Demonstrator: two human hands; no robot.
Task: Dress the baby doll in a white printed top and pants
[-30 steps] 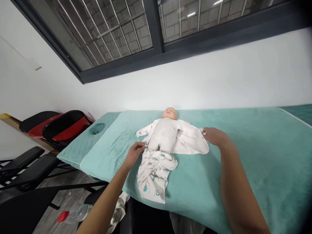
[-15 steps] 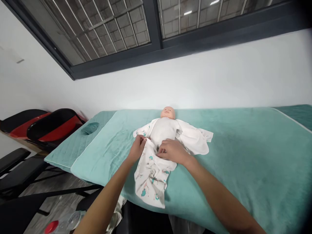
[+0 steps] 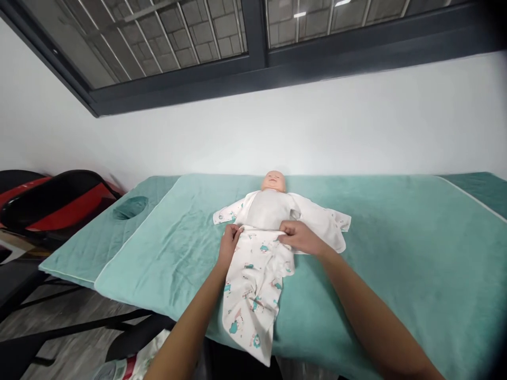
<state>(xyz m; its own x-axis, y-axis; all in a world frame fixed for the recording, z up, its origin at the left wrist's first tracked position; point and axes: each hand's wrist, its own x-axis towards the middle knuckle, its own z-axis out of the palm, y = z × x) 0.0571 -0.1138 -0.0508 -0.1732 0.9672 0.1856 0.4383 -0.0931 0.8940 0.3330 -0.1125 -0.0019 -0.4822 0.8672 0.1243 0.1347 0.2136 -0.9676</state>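
Observation:
A baby doll lies face up with its head toward the wall. A white baby top with printed cuffs is spread under its arms, and its torso is covered in white. White baby pants with teal figures cover the doll's lower body and hang toward the near edge. My left hand pinches the waist edge at its left end. My right hand is closed on the same edge at the right. The doll's legs are hidden under the cloth.
The doll rests on a padded bed with a teal cover and a face hole at the left end. A white wall and barred window rise behind. Black and red chairs stand at left.
The waist edge of the pants is now stretched straight across the doll's belly. My right hand has moved right and slightly up; the cloth below lies flatter. The view has shifted slightly.

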